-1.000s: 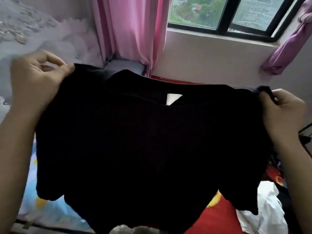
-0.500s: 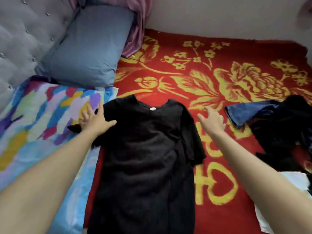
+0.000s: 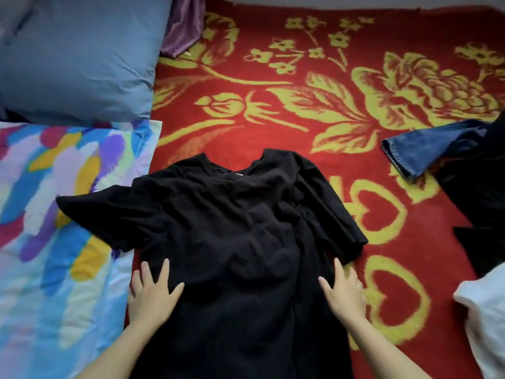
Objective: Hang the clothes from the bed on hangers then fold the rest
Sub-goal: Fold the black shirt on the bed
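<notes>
Black, wrinkled short-sleeved cotton shirt (image 3: pixel 232 228) lies flat, neckline away, on the red floral blanket (image 3: pixel 300 105); left hand (image 3: pixel 151 292) and right hand (image 3: pixel 344 292) press its sides, fingers spread wide.

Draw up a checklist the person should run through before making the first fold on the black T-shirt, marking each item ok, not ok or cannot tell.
1. black T-shirt laid out on the red blanket: ok.
2. Left hand and right hand flat on its sides: ok.
3. Fabric smooth: not ok, wrinkled across the chest.
4. Sleeves spread: not ok, the right one is bunched.
5. Hem straight: cannot tell, out of view.
6. Jeans clear of the shirt: ok.
</notes>
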### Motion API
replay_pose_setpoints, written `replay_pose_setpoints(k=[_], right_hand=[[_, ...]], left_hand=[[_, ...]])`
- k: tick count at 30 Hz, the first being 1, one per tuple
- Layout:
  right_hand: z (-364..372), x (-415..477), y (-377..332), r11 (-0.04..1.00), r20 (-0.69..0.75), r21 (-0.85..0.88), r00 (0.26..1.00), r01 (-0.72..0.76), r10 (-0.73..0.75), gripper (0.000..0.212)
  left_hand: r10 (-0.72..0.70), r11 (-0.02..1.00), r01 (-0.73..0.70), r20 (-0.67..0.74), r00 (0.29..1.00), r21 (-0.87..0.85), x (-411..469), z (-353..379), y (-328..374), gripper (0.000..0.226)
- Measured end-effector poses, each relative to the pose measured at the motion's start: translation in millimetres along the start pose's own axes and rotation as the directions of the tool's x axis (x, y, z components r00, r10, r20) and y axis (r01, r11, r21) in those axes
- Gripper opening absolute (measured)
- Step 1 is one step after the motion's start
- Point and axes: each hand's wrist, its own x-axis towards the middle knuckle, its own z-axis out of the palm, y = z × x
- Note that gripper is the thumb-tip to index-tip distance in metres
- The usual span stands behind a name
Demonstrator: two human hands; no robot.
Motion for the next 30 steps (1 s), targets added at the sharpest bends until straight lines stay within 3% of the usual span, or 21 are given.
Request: replay_pose_setpoints(k=[3, 5, 8, 10, 12, 14, 16, 19, 22, 25, 26, 30], right_hand=[[-4, 21, -13, 0.999, -0.145, 0.015, 0.988, 0.046, -0.043, 0.061], [-13, 41, -22, 0.992, -0.241, 0.129, 0.970, 0.004, 0.027, 0.061], [-30, 73, -25, 0.913, -0.270, 0.377, 0.925, -0.156, 0.269, 0.065], [-40, 97, -20, 0.813, -0.208, 0.518, 0.883, -0.265, 0.420, 0.067], [-41, 114, -15, 0.756, -0.103, 0.558, 0.876, -0.341, 0.471, 0.068], [-39, 124, -14, 0.733, 0.017, 0.571, 0.898, -0.369, 0.439, 0.058], [-47, 129, -15, 0.743, 0.048, 0.573, 0.919, -0.346, 0.391, 0.037], [-98, 144, -18, 0.854, -0.201, 0.470, 0.916, -0.221, 0.348, 0.017], [-165, 181, -10, 0.897, -0.431, 0.418, 0.838, -0.144, 0.335, 0.026], [-190, 214, 0, 0.858, -0.367, 0.509, 0.884, -0.070, 0.289, 0.021], [-183, 217, 1, 0.846, -0.317, 0.530, 0.912, -0.057, 0.259, 0.012], [-129, 222, 27, 0.822, -0.205, 0.566, 0.956, -0.061, 0.212, 0.017]], left_hand=[[0.127, 0.986, -0.148, -0.236, 0.963, -0.072, 16, -20, 14, 0.066], [0.253, 0.964, -0.266, -0.302, 0.919, -0.003, 29, -30, 29, 0.066], [0.348, 0.937, -0.340, -0.256, 0.902, 0.077, 39, -28, 51, 0.069], [0.360, 0.933, -0.349, -0.222, 0.906, 0.089, 45, -20, 66, 0.070], [0.342, 0.939, -0.340, -0.193, 0.920, 0.045, 49, -11, 79, 0.069], [0.322, 0.945, -0.328, -0.171, 0.931, -0.005, 50, -5, 91, 0.068], [0.320, 0.943, -0.330, -0.160, 0.934, -0.040, 48, -2, 104, 0.067], [0.315, 0.943, -0.328, -0.166, 0.934, -0.060, 46, -6, 120, 0.066], [0.307, 0.943, -0.325, -0.183, 0.934, -0.074, 47, -10, 132, 0.066], [0.303, 0.951, -0.310, -0.161, 0.939, -0.018, 55, -10, 148, 0.068], [0.303, 0.953, -0.302, -0.136, 0.943, 0.025, 58, -8, 151, 0.069], [0.271, 0.958, -0.269, -0.006, 0.963, 0.100, 65, 9, 153, 0.071]])
